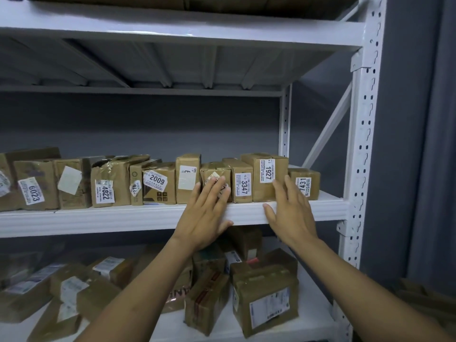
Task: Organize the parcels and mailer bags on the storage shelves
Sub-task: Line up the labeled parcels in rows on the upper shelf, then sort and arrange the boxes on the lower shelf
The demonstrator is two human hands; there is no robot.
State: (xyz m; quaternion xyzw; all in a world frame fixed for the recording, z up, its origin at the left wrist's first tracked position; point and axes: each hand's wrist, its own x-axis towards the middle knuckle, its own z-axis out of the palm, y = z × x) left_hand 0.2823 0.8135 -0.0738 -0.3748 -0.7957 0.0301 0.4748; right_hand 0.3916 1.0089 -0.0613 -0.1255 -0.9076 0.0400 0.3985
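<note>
A single wide-angle camera, worn on the person's head, is facing forward at a white shelving unit [365, 144] and standing close to it. The left hand [204, 213] and right hand [291, 211] are reaching in from the bottom edge to the middle shelf [111, 219]. That shelf's row of parcels [158, 183] is running across the centre, about level with the lens. The camera is looking up at the underside of the upper shelf [172, 62] and down onto the lower shelf [313, 304].
</note>
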